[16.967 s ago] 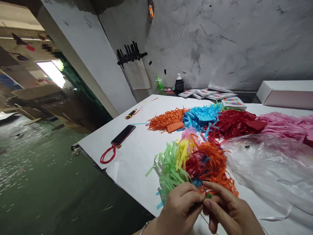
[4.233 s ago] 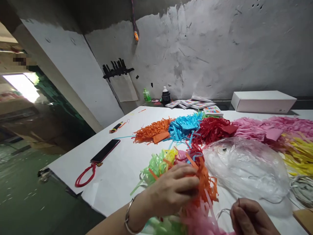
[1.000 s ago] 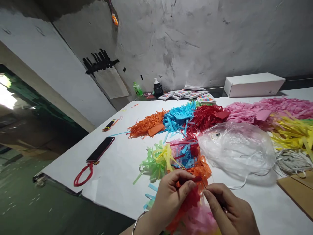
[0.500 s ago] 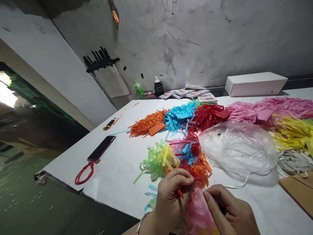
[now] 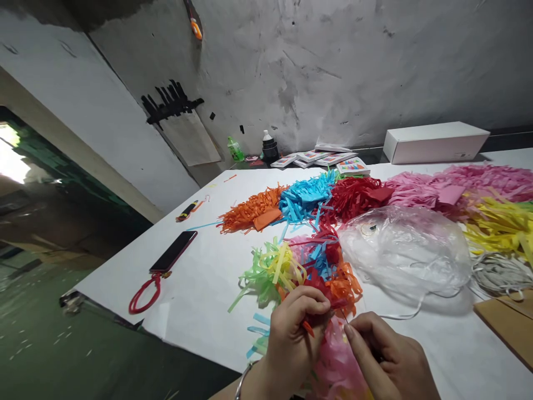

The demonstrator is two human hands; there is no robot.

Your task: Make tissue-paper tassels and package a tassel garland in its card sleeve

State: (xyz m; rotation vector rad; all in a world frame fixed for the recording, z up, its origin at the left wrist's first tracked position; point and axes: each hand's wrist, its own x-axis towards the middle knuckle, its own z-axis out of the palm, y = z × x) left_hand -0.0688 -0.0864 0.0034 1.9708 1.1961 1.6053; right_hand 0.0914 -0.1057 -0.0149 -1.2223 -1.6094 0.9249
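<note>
- Red lanyard loop [image 5: 144,293] lies near the table's left edge, attached to the near end of a dark phone [image 5: 174,251], which lies flat on the white table [image 5: 216,222].
- Small black-and-yellow tool [image 5: 188,210] lies farther back on the table, well apart from the phone.
- Green bottle [image 5: 234,149] and dark jar [image 5: 270,148] stand at the foot of the grey wall.
- Orange fringe pile [image 5: 254,210], blue fringe pile [image 5: 306,198] and red fringe pile [image 5: 358,194] lie in a row, each touching the next.
- Mixed tassel bunch [image 5: 300,266], with green, yellow, blue, red and orange strips, rests in front of that row, just beyond both hands.
- Left hand [image 5: 291,339], bangle at the wrist, is closed around the near end of the tassel bunch, fingers curled over red and orange strips.
- Pink fringe [image 5: 337,366] lies beneath and between the two hands.
- Right hand [image 5: 387,361] is pinched narrow, thumb and forefinger meeting at a thin dark needle-like piece [image 5: 347,319]; its nature cannot be confirmed.
- Clear plastic bag [image 5: 408,250] lies crumpled to the right of the bunch, touching it.
- Printed cards [image 5: 328,161] are stacked behind the piles.
- White box [image 5: 435,141] stands by the wall.
- Pink fringe pile [image 5: 458,186] and yellow fringe pile [image 5: 499,228] lie at the right; white cord coil [image 5: 499,275] is beside brown cardboard [image 5: 510,328].
</note>
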